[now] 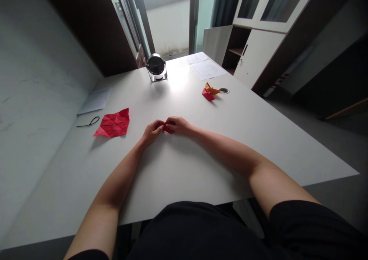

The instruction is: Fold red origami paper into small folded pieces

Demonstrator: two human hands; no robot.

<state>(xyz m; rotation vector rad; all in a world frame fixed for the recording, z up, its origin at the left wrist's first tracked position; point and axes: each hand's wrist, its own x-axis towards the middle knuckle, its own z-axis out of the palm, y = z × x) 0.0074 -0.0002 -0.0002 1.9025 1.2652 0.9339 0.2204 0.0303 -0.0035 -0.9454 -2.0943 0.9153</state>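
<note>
My left hand point(151, 130) and my right hand point(178, 125) meet at the middle of the white table point(201, 152). Both pinch a small folded piece of red paper point(167, 128) between their fingertips, just above the tabletop. Most of that paper is hidden by the fingers. To the left lies a creased red paper sheet point(113, 123), flat and unfolded.
A small desk fan point(156, 67) stands at the far side. Folded red and orange paper figures point(210, 91) sit by a cable hole point(224, 91). White sheets point(205, 67) lie far right, a leaflet point(94, 101) and a black loop point(89, 122) at the left wall.
</note>
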